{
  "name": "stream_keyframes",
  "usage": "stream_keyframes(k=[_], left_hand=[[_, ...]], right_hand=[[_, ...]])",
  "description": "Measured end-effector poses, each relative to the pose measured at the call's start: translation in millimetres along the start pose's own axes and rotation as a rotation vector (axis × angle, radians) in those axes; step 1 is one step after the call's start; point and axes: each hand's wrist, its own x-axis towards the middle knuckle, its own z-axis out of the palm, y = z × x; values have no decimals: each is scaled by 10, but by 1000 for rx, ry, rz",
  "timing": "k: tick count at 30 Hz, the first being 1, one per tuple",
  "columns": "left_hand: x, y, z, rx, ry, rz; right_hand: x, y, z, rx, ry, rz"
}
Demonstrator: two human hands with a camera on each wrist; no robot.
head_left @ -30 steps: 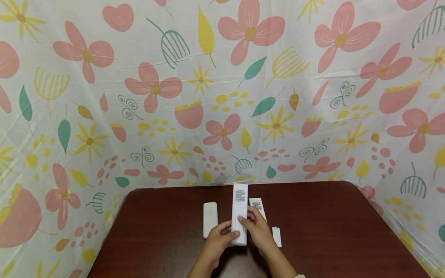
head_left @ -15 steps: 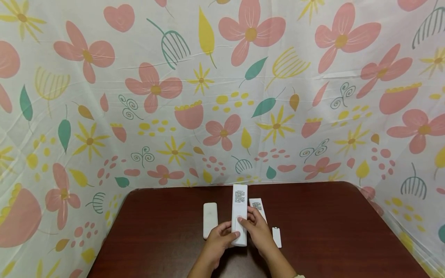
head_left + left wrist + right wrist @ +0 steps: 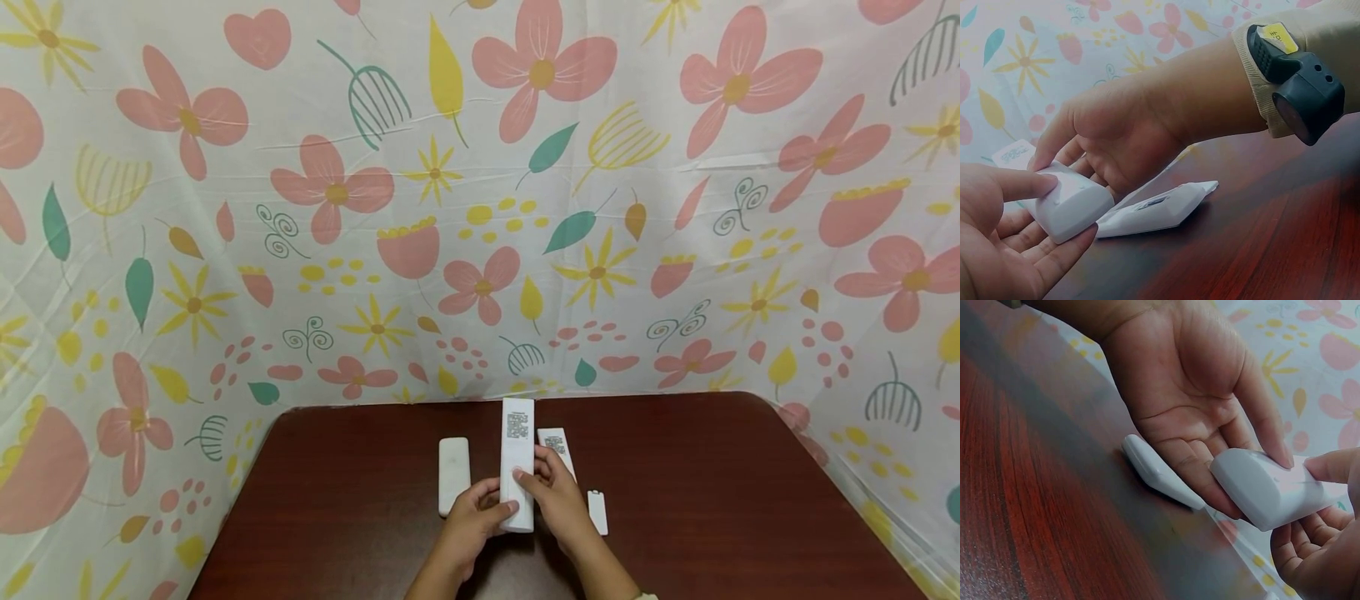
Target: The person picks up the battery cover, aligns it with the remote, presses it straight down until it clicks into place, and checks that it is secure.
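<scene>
Both hands hold a white remote control (image 3: 517, 446) above the table, its printed label side up and its lower end toward me. My left hand (image 3: 468, 521) grips the lower left edge, thumb on top and fingers beneath, as the left wrist view also shows. At the right edge, my right hand (image 3: 561, 497) holds the remote with its thumb on the back face's lower half. Behind this hand lies a second white remote (image 3: 553, 440), partly hidden; the left wrist view shows an opening in its body (image 3: 1154, 203). Beside it is a small white battery cover (image 3: 597, 512).
A plain white rounded oblong (image 3: 453, 471) lies left of the hands on the dark brown table (image 3: 337, 492). A floral cloth (image 3: 480, 208) hangs behind the table and along its sides. The right wrist carries a black camera (image 3: 1307, 94).
</scene>
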Motion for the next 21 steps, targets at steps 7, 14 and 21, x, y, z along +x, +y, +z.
stream_keyframes(k=[7, 14, 21], left_hand=[[1, 2, 4, -13, 9, -13], [-13, -6, 10, 15, 42, -10], [-12, 13, 22, 33, 89, -22]], right_hand=[[-8, -4, 7, 13, -6, 6], [-24, -11, 26, 3, -9, 11], [-19, 3, 40, 27, -12, 13]])
